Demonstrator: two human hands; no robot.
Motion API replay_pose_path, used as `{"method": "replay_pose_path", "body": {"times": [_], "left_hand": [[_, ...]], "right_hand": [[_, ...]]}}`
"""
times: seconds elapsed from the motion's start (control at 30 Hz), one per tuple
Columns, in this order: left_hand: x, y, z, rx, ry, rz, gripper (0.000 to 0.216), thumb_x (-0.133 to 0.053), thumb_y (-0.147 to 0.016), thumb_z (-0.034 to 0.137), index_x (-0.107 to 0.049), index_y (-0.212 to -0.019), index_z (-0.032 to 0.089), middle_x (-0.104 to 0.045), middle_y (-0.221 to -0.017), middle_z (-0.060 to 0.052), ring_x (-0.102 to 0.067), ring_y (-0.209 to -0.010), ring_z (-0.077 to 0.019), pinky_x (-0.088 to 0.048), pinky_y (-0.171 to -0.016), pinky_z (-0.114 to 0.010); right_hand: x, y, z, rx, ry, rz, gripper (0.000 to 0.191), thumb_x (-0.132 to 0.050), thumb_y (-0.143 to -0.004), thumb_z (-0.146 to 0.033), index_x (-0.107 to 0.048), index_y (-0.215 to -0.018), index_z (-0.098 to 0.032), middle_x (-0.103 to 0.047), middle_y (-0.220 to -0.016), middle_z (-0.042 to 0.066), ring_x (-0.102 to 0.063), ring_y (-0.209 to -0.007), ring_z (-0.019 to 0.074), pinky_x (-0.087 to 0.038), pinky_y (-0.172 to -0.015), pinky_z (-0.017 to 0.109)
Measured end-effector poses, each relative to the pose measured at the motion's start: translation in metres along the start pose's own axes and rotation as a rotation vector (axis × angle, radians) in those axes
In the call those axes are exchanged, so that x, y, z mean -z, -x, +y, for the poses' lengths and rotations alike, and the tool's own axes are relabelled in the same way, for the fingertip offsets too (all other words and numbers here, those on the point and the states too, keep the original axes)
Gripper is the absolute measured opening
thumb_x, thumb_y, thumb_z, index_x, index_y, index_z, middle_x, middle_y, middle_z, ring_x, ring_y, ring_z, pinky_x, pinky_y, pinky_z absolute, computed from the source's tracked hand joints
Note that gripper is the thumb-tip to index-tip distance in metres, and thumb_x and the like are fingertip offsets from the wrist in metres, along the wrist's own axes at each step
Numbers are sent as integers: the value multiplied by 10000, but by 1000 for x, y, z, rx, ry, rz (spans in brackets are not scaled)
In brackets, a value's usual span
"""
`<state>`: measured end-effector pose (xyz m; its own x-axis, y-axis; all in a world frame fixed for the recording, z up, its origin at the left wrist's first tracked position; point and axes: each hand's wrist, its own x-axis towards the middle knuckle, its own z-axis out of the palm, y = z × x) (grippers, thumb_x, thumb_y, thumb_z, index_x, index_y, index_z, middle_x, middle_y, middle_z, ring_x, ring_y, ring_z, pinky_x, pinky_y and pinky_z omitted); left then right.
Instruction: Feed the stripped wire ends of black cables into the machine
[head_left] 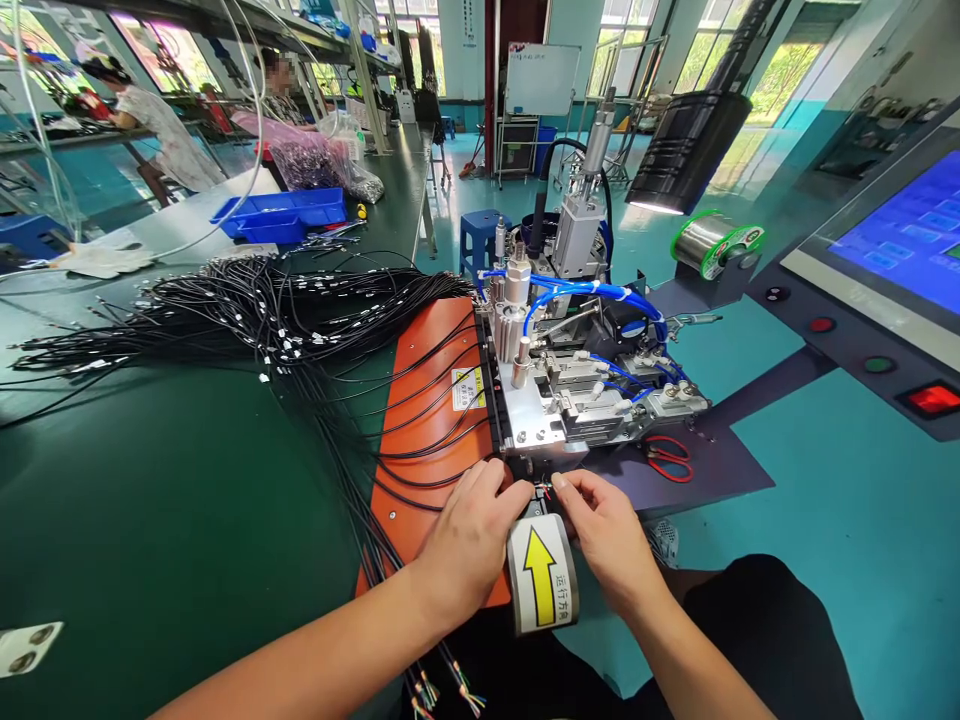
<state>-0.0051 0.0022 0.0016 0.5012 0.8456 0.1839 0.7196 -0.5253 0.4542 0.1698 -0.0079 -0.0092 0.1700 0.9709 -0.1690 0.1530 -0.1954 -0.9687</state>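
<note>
**Working fine wires at the orange cover's near right corner**

Pinching, as it looks, fine coloured wire ends (544, 490) with right hand (604, 525), just off the near right corner of the orange painted sheet-metal cover (409, 520). Bending left hand (476, 525) over that same corner, thumb beside the wires; not managing to see whether gripping, fingertips being hidden.

Judging progress as partial. Seeing several thin black round cables (420, 457) running across the cover toward its right edge, probably done; seeing a big tangled black cable bundle with white tags (255, 300) lying left of and behind the cover, likely left to do. Spotting stripped multicoloured cable ends (469, 695) hanging below the cover's near edge.

Noting materials: smooth, curving paint on the cover; bright, square-edged machined-metal fixture (525, 405) with glossy blue plastic tubes (585, 288) along its right; rounded white arrow-marked guard (541, 575) beside its near corner.
</note>
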Motion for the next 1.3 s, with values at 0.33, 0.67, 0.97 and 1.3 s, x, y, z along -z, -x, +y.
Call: {"method": "replay_pose_path", "body": {"times": [0.33, 0.67, 0.97, 1.3], "left_hand": [[-2, 0, 0, -11, -22, 10, 189, -505, -936, 105, -639, -1024, 205, -496, -935, -48, -466, -878, -211, -459, -773, -334], [-1, -1, 2, -7, -69, 10, 162, -469, -953, 145, -622, -941, 197, -484, -888, -50, -458, -831, -213, -463, -730, -332], [2, -1, 4, -4, -62, 5, 142, -476, -944, 135, -603, -944, 200, -470, -884, -52, -448, -807, -219, -462, -678, -329], [-2, 4, 2, 7, -26, 32, 199, -451, -959, 134, -605, -1056, 214, -475, -904, -52, -465, -833, -219, -485, -719, -349]], "right_hand": [[1, -3, 8, -30, -42, -56, 384, -621, -867, -545, -681, -856, -166, -613, -720, 12, -516, -631, 149, -421, -547, 239], [-2, 1, 13, -38, 25, -35, 368, -586, -891, -559, -638, -910, -195, -613, -708, 9, -524, -631, 162, -435, -540, 244], [-3, 3, 14, -61, 92, 1, 357, -577, -890, -566, -624, -902, -212, -555, -672, -7, -474, -590, 148, -417, -497, 233], [-2, 2, 17, -73, 70, -33, 359, -550, -897, -569, -617, -901, -217, -522, -658, 6, -459, -560, 158, -391, -453, 247]]}}
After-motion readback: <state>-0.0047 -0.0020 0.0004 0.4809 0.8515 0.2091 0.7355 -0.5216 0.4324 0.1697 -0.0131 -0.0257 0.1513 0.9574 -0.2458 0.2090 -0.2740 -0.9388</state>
